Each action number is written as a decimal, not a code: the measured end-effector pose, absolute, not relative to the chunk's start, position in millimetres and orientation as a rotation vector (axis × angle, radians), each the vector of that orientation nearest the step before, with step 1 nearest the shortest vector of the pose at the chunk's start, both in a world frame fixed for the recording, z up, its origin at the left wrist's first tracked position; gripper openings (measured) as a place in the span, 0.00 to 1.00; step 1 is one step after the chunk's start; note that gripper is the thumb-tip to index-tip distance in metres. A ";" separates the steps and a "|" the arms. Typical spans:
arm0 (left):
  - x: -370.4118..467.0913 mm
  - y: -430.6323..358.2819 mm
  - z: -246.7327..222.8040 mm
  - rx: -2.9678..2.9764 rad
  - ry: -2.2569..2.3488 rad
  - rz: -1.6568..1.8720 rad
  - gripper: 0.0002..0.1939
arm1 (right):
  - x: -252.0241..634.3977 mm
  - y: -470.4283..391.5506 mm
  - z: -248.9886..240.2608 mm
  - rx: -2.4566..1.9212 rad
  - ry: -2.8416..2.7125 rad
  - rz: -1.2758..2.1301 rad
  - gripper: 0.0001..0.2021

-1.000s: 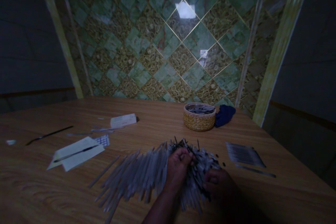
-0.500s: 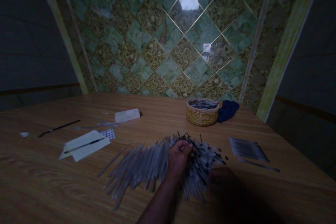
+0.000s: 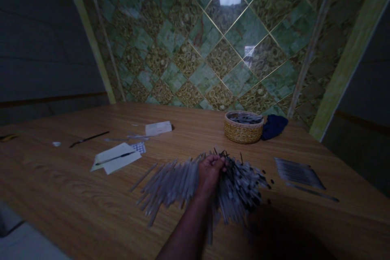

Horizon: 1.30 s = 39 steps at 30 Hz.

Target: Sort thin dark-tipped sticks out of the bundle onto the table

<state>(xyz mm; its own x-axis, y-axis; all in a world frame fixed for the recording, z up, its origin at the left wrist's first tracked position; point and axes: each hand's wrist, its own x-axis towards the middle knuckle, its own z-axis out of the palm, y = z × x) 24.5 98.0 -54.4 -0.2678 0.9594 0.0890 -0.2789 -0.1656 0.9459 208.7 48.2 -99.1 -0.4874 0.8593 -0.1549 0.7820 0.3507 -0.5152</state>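
Note:
Near the middle of the wooden table lies a wide, fanned pile of thin translucent sticks (image 3: 173, 180), many with dark tips on its right side. My left hand (image 3: 211, 169) rests over the pile's centre, its fingers closed in a pinch; what they hold is too small and dark to name. At the lower right, a deep dark patch covers the place beside the pile, and my right hand cannot be made out in it. A few small black caps (image 3: 272, 181) are scattered at the pile's right edge.
A woven basket (image 3: 243, 132) of sticks stands behind, beside a dark blue cloth (image 3: 275, 126). Flat sticks in a row (image 3: 300, 173) lie at the right. Leftward are a white box (image 3: 158, 128), papers (image 3: 117, 159) and a thin black tool (image 3: 89, 139). A tiled wall (image 3: 210, 57) rises behind.
The view has turned left, so the table's things appear farther right. My right hand, dimly visible beside the pile before, has sunk into the dark area. My left hand stays pinched over the pile.

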 end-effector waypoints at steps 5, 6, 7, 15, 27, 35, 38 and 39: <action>18.2 99.0 -53.1 0.920 1.119 1.647 0.11 | 202.7 44.4 -93.5 -1.517 -2.510 0.796 0.11; 16.8 99.2 -52.5 0.916 1.121 1.654 0.11 | 201.7 43.8 -92.2 -1.520 -2.519 0.787 0.11; 15.3 99.3 -51.9 0.914 1.119 1.662 0.12 | 200.7 43.1 -90.8 -1.523 -2.527 0.778 0.11; -1.0 103.8 -51.5 0.883 1.083 1.752 0.12 | 193.0 36.3 -80.6 -1.586 -2.596 0.660 0.10; -15.0 106.7 -53.0 0.780 1.044 1.837 0.10 | 149.4 29.9 -75.8 -1.616 -2.677 0.450 0.12; -20.4 107.8 -53.4 0.775 1.018 1.869 0.11 | 88.7 35.9 -80.7 -1.614 -2.539 0.180 0.13; -22.1 107.6 -53.9 0.775 1.013 1.871 0.10 | 85.5 41.4 -89.7 -1.658 -2.512 0.162 0.13; -22.4 107.6 -54.1 0.774 1.015 1.870 0.10 | 86.0 43.5 -91.9 -1.663 -2.496 0.178 0.13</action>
